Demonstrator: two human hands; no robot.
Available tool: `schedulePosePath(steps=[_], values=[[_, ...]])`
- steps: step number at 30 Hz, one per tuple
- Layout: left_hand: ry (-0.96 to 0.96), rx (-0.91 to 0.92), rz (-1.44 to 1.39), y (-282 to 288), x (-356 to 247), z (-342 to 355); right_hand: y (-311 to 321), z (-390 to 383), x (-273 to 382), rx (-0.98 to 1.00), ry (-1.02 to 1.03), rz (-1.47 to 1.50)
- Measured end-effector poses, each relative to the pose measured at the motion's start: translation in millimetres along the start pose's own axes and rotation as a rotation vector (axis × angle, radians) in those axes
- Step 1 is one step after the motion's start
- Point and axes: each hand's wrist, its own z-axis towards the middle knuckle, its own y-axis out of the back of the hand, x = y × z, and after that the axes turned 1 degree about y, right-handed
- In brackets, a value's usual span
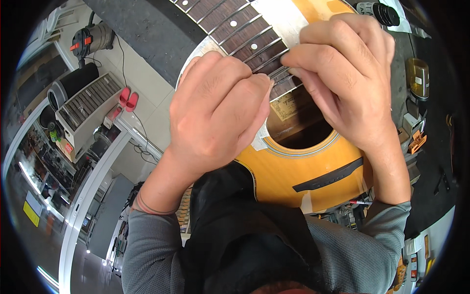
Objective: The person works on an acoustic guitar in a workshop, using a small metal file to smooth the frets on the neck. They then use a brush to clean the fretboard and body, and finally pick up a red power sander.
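Here: amber-topped acoustic guitar with dark fretted fingerboard [303,171] flat on dark workbench [142,29], body toward near edge, neck toward far edge. Left hand [215,112] curled over fingerboard end, fingertips pressed together at the last frets beside the soundhole [298,130]. Right hand [342,78] opposite, fingers pinched together on the same frets; anything clamped between them too small to tell. Pale masking tape [281,17] flanking fingerboard. Amber jar [418,78] at right edge.

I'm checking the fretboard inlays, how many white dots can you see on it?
3 dots on the fretboard: one near the top edge, one further down, one just above the left hand. The hands may hide more.
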Motion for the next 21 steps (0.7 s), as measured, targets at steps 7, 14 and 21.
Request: schedulePosePath(steps=[7, 14, 21], values=[[-0.004, 0.026, -0.051, -1.8, -3.7, -2.6, 1.8, -12.7, 2.4, 0.04, -0.005, 0.045], [-0.016, -0.008, 0.006, -2.2, -0.6, 1.2, -2.2, -6.3, 7.1, -0.002, -0.006, -0.088], [-0.03, 0.032, -0.057, -1.7, 1.2, -2.7, 0.9, -10.6, 8.0, 0.028, 0.007, -0.042]])
